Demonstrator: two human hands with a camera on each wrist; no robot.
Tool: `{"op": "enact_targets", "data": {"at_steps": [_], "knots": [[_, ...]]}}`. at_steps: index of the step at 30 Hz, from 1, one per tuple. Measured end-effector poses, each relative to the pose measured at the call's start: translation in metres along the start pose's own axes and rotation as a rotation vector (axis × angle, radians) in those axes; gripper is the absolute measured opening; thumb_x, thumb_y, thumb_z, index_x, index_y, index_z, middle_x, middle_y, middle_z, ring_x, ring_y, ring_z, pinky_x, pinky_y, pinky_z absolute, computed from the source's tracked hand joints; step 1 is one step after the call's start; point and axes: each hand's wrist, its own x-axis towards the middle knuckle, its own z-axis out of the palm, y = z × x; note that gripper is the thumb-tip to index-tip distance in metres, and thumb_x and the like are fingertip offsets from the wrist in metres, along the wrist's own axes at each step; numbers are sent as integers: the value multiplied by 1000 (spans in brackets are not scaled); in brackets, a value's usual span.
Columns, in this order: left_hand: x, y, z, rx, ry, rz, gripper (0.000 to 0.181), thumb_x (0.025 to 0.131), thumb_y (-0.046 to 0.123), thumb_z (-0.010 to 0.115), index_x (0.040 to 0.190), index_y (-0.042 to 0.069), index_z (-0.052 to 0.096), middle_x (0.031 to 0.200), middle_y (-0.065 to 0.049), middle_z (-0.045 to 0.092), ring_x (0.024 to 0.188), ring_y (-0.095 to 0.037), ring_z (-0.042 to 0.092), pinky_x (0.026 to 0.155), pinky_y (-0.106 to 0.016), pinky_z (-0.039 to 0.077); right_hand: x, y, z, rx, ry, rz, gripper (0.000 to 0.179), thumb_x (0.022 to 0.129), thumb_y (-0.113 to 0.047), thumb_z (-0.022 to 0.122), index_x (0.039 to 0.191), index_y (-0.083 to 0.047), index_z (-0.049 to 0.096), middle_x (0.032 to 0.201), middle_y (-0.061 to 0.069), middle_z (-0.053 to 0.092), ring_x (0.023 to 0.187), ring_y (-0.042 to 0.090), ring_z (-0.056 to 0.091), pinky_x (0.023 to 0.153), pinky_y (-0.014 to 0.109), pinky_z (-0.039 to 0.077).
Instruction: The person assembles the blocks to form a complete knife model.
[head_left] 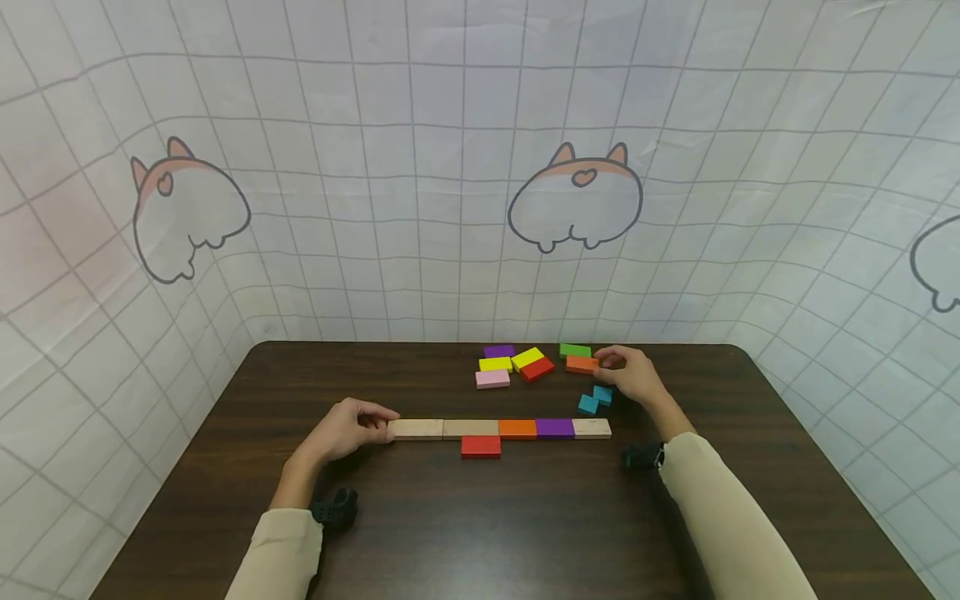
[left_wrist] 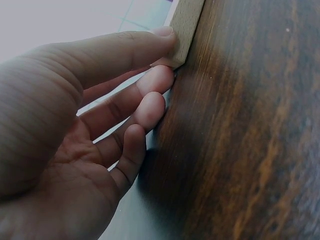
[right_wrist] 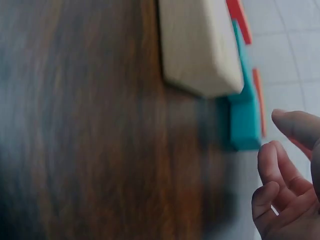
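At the left end of a row of blocks, my left hand (head_left: 347,429) pinches the end of a plain wooden block (head_left: 418,429). In the left wrist view the thumb (left_wrist: 162,40) lies along that block's face. The row continues right with another plain block (head_left: 471,429), an orange one (head_left: 517,429), a purple one (head_left: 555,428) and a short plain one (head_left: 592,428). Far right, my right hand (head_left: 632,375) has its thumb and fingertips at the right end of an orange block (head_left: 581,364). In the right wrist view its thumb and fingers stand apart.
A red block (head_left: 480,447) lies in front of the row. Two blue blocks (head_left: 588,404) sit behind its right end. At the back are a green block (head_left: 575,350), a pink block (head_left: 492,380), and purple, yellow and red ones. A patterned white cloth (head_left: 450,250) borders the dark table (head_left: 480,533).
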Motion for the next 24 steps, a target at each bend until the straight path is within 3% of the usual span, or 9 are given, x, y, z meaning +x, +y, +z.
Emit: {"op": "enact_targets", "data": {"at_steps": [8,18,24], "knots": [[0,0,0,-2,0,1,25,91,17,79,115,14,78,88,0,69,78,-19,60,71,-33,50,1,10,-2,25,-50,35,46,98,-17,70,140,-4,59,131,26,59,123,45,52,98,59,45],[0,-1,0,-7,3,1,25,90,17,79,115,14,79,88,-1,70,78,-19,60,71,-33,50,10,10,-2,-63,-94,0,47,96,-14,71,141,-5,59,139,26,58,136,47,47,112,65,35],[1,-2,0,-4,3,1,25,90,17,79,114,15,79,88,0,70,77,-19,60,70,-33,50,11,8,-1,-74,-101,-24,47,96,-13,72,141,-3,60,143,25,57,138,46,46,114,64,33]]}}
